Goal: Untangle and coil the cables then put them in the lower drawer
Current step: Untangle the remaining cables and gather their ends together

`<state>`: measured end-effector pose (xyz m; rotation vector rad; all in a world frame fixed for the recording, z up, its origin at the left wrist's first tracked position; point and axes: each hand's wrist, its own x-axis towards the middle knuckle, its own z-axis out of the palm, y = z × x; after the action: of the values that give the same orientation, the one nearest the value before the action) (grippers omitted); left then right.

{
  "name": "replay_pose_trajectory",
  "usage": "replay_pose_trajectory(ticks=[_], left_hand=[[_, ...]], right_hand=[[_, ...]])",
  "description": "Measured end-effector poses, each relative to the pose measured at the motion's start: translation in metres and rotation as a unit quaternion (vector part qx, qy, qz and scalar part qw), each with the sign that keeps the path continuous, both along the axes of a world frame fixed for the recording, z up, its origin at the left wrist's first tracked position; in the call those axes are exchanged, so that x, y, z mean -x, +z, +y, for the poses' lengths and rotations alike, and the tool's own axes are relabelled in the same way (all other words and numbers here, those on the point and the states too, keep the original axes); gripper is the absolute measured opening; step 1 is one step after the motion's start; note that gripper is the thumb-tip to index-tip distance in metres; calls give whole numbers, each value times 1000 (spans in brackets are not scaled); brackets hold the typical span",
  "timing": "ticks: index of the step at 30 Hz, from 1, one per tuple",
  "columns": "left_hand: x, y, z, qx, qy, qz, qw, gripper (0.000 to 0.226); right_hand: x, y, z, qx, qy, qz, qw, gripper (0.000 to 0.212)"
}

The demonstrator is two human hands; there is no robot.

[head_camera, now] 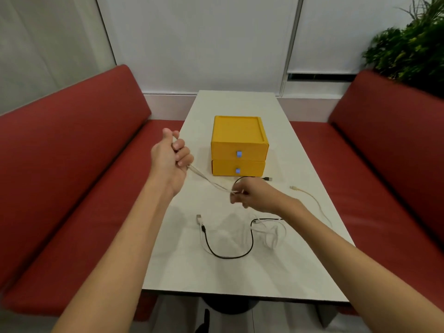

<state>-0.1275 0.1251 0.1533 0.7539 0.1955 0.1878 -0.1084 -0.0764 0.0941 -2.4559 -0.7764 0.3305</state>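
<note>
My left hand (171, 156) is raised over the table's left edge, fist closed around a white cable (209, 182). That cable runs taut down to my right hand (254, 194), which pinches its other part in front of the drawers. A yellow two-drawer box (239, 145) stands mid-table; its lower drawer (237, 168) is closed. On the table lie a black cable (230, 254) in a loop, tangled white cable loops (271, 233) and a cream cable (312, 200) to the right.
The white table (216, 272) is narrow, with red bench seats (72, 188) on both sides. A green plant (413, 49) stands at the back right. A black plug end (268, 179) lies beside the lower drawer.
</note>
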Motion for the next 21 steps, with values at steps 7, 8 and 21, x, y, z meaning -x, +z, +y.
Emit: replay_pose_trajectory(ticks=[7,8,21], left_hand=[[14,-18,28,8,19,38,999,34],[15,-20,31,14,19,40,999,34],[19,-44,35,-24,22,78,996,32]], right_hand=[[-22,-38,-42,124,-62,-105,985,19],[-24,-42,-48,135,-74,-110,982,19],[-31,-34,-53,-292,-338,177,877,17]])
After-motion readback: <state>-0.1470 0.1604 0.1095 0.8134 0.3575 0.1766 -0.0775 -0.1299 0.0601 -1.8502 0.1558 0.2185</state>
